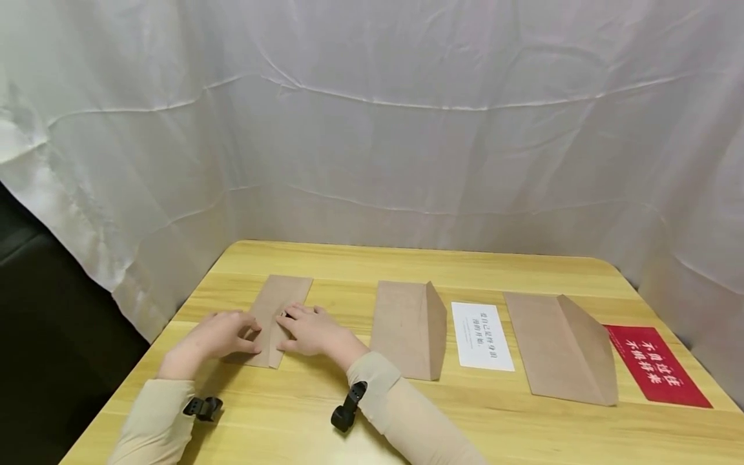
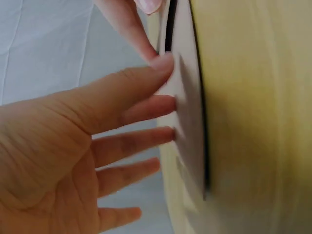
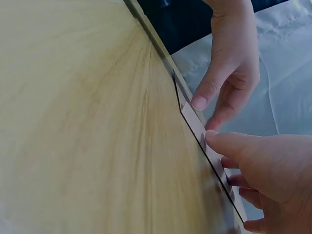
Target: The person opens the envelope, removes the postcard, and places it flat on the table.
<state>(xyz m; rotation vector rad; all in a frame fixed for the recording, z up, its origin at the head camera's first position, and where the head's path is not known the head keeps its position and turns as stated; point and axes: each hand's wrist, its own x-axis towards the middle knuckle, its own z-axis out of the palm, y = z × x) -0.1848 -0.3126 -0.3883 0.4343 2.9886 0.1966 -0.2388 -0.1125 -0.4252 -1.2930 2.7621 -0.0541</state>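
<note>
At the table's left lies a brown paper envelope (image 1: 286,290) with its flap folded over along the right side. My left hand (image 1: 223,336) touches its left part, thumb and fingertips on the paper. On the flap side, my right hand (image 1: 316,332) presses down with spread fingers. The left wrist view shows the left hand (image 2: 73,141) with fairly straight fingers meeting the envelope (image 2: 187,112). In the right wrist view, the thumb and fingertips of the right hand (image 3: 273,165) rest along the envelope (image 3: 200,131), and the left hand (image 3: 236,63) is close by.
Right of my hands lies a second brown envelope (image 1: 398,329) with its flap unfolded, then a white printed card (image 1: 479,336). Farther right are a third envelope (image 1: 552,349) and a red printed card (image 1: 653,365). White curtains (image 1: 407,148) hang behind the wooden table (image 1: 279,426).
</note>
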